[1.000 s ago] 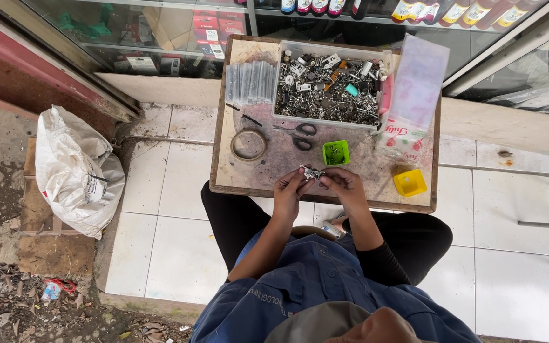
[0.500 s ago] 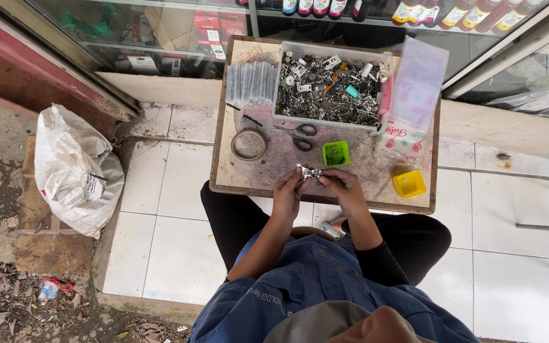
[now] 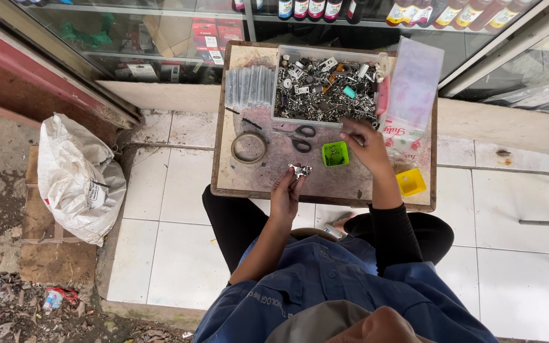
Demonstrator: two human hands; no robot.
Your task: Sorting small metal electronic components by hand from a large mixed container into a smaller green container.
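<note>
- Small silvery metal part (image 3: 300,169) sits pinched in the fingertips of the left hand (image 3: 285,198), above the front edge of the worn wooden board (image 3: 236,181); its shape is too small to make out, and its long axis runs roughly left to right.
- Right hand (image 3: 366,145) has left the part since the earlier frame and now reaches to the rim of the clear plastic tray of metal scraps (image 3: 325,89), fingers curled; whether it grips anything cannot be told.
- Little green square cup (image 3: 335,154) stands just beside that hand, black-handled scissors (image 3: 298,138) to its left.
- Yellow square cup (image 3: 410,181) lies near the right wrist.

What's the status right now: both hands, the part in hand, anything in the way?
Left hand pinching small metal part above board. Right hand reaching to tray of metal bits; grip unclear. Green cup, scissors alongside, not blocking.
</note>
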